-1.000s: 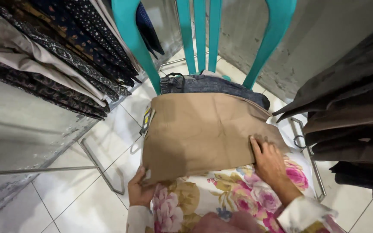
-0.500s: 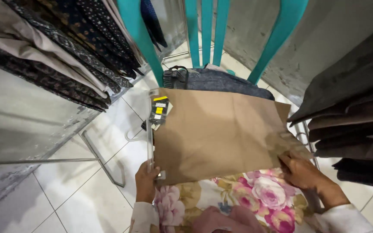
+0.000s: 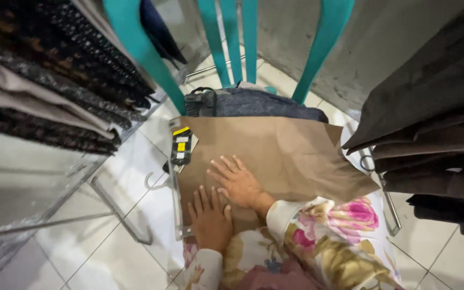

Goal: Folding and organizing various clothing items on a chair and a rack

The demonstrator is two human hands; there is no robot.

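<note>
Far to the left of my hands I see the dark patterned garments hanging on a rack (image 3: 55,80), well apart from what I am working on. Nearer, just left of my left hand, the clear plastic hanger (image 3: 174,182) runs along the left edge of the folded tan fabric piece (image 3: 275,156), and a black and yellow paper tag (image 3: 181,146) lies at the upper left corner of this fabric, a little beyond my fingertips. My left hand (image 3: 210,223) rests open and flat on the near left part of the tan fabric, fingers stretched and pointing away from me; it grips nothing. Just to the right and slightly further from me, my right hand (image 3: 237,182) also lies open, palm down, fingers spread toward the upper left; the two hands are almost touching at the wrist side. The tan fabric lies directly under both hands and spreads mostly to the right of them and away from me, with its long axis going left to right across the seat of the teal plastic chair (image 3: 237,48). Beyond it, the folded dark blue-grey garment (image 3: 253,103) lies against the chair back. The right hand is nearer to the wide free part of the fabric. On the far right hang the dark brown folded cloths (image 3: 436,118).
</note>
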